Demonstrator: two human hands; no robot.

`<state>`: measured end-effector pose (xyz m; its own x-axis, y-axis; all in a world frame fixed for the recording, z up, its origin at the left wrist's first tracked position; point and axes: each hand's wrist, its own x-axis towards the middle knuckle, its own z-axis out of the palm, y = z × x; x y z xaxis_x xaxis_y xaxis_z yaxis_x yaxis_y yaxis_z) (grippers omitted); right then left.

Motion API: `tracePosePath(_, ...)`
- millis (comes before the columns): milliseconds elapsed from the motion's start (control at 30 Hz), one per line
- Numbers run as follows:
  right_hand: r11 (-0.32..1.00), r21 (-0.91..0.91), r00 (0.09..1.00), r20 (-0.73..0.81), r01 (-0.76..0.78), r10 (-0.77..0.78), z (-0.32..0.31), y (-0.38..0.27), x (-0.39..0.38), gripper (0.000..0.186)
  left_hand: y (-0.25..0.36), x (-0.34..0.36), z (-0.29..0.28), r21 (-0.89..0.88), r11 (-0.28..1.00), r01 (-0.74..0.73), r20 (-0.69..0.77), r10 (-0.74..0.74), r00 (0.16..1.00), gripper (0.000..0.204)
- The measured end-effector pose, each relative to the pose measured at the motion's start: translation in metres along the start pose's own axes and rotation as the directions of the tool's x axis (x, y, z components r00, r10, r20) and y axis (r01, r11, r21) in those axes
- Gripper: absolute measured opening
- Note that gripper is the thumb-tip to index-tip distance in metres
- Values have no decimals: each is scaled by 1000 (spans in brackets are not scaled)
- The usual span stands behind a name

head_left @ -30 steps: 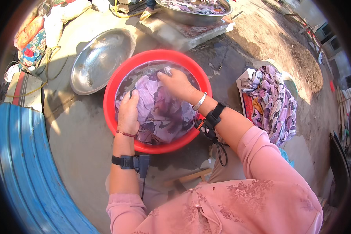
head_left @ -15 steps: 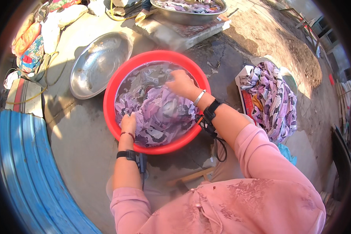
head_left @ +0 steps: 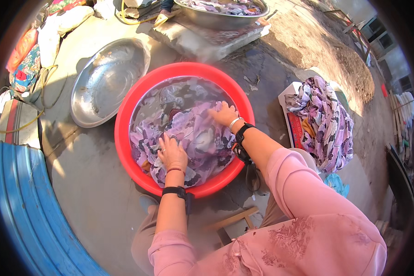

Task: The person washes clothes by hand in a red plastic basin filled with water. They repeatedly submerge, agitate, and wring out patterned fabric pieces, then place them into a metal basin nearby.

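Observation:
A red plastic basin [head_left: 124,138] holds murky water and a mass of lilac, floral-patterned cloth [head_left: 198,156]. On the lower-left part of that fabric lies my left hand [head_left: 172,154], open with fingers spread. My right hand [head_left: 222,112] is open too, pressed on the cloth's upper right, close inside the rim, with fingertips partly among the folds. A red bead bracelet is on my left wrist and a silver bangle on the right; both forearms wear black straps with devices.
A metal basin [head_left: 85,103] rests at upper left. Behind, another metal basin [head_left: 221,20] of cloth stands on a slab, beside someone's limb [head_left: 163,16]. Piled laundry [head_left: 329,131] sits at right; blue corrugated sheeting [head_left: 23,198], a hose and sacks lie left; a wooden stool is below.
My left hand has shifted right and now lies spread on the cloth. My right hand has moved down and rightward, its fingers spreading. The cloth has been rearranged, exposing water at the back.

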<state>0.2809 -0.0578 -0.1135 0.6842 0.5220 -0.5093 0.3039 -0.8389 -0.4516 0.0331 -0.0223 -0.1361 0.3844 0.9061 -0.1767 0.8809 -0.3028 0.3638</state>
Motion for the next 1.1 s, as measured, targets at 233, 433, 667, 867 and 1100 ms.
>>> tracePosePath(233, 991, -88, 994, 57, 103, -98, 71, -37, 38, 105, -2, 32, 51, -107, 993, 41, 183, -20, 983, 31)
tracePosePath(433, 719, -546, 902, 232, 430, -363, 119, -35, 10, 87, -6, 46, 74, 78, 991, 107, 464, -131, 876, 50)
tracePosePath(667, 647, -591, 874, 374, 482, -310, 150, -25, 44, 69, -9, 66, 89, 32, 979, 202, 590, -181, 787, 52)
tracePosePath(867, 609, -562, 795, 572, 560, -203, 174, -16, 79, 37, -32, 82, 119, 14, 989, 148, 691, -116, 714, 49)
tracePosePath(1100, 758, -425, 859, 369, 495, -354, 141, -10, 69, 50, -36, 75, 105, -166, 969, 184, 628, -40, 777, 52)
